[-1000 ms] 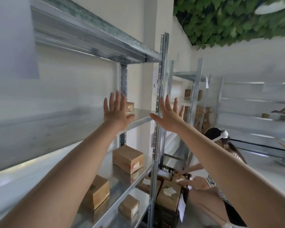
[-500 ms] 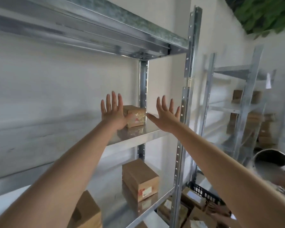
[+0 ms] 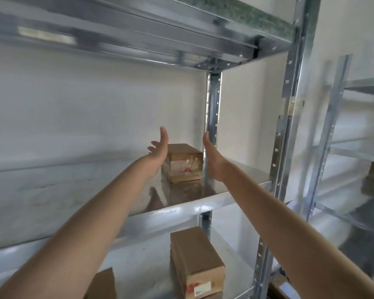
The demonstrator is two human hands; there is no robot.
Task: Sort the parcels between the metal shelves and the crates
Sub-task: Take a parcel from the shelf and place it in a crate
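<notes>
The box is a small brown cardboard parcel; its front face is glossy with clear tape and has a small red mark low down. It sits on the upper shelf, far back and to the right, just beside the rear post.

The left hand stands edge-on at its left side with fingers straight. The right hand stands the same way at its right side. Both are flat and hold nothing, with the box between them. Whether either palm touches the cardboard cannot be told.

The left hand covers the box's upper left corner, and the right hand hides its right face. Anything printed under the tape is too blurred to read.

On the shelf below lies a longer box, brown, with a white label and red print on its near end, unreadable. A third box is cut off by the bottom edge. To the right stands a second rack, smeared by blur; the brown shapes on it are hard to make out
</notes>
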